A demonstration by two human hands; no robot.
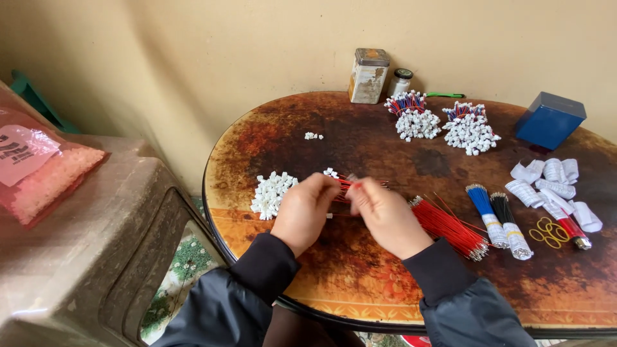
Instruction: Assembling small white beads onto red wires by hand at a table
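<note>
Head view: pink bag [45, 177] with white label [22, 154], far left.

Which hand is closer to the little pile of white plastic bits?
Left. The left hand sits just right of the white connector pile; the right hand is farther right, beside the red wire bundle.

Oval worn brown table [360, 283]. White connectors pile [271, 193] just left of the left hand [302, 215]; loose red wires [447, 228] right of the right hand [385, 215], then blue bundle [485, 209], black bundle [508, 222]. Blue box [549, 119] far right.
</note>
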